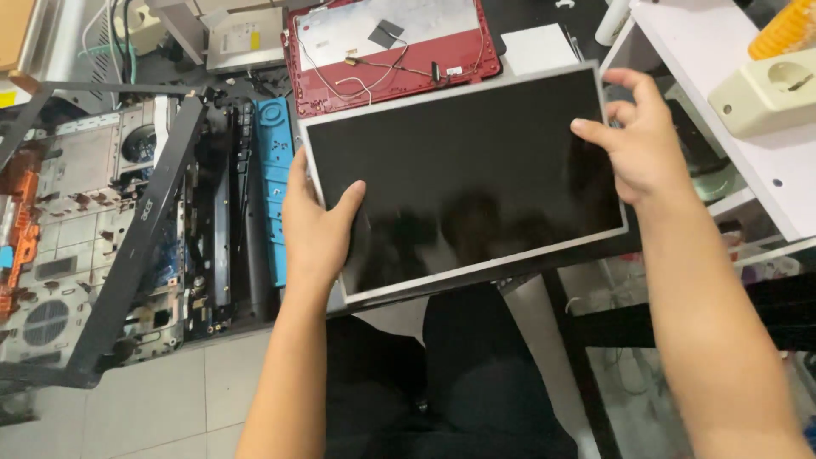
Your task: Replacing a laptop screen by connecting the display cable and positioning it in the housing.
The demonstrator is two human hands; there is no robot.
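Over the lap, both hands clamp the bare LCD panel [463, 174] by its side edges: left hand [316, 223] thumb on the glass, right hand [639, 144] fingers curled on the right edge, red lid [387, 51] just behind.

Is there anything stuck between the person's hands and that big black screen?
No, nothing visible. The left hand grips the left edge of the black screen panel directly, thumb lying on the glass. The right hand holds the right edge with bare fingers. The red laptop lid lies behind the panel, not between hands and screen.
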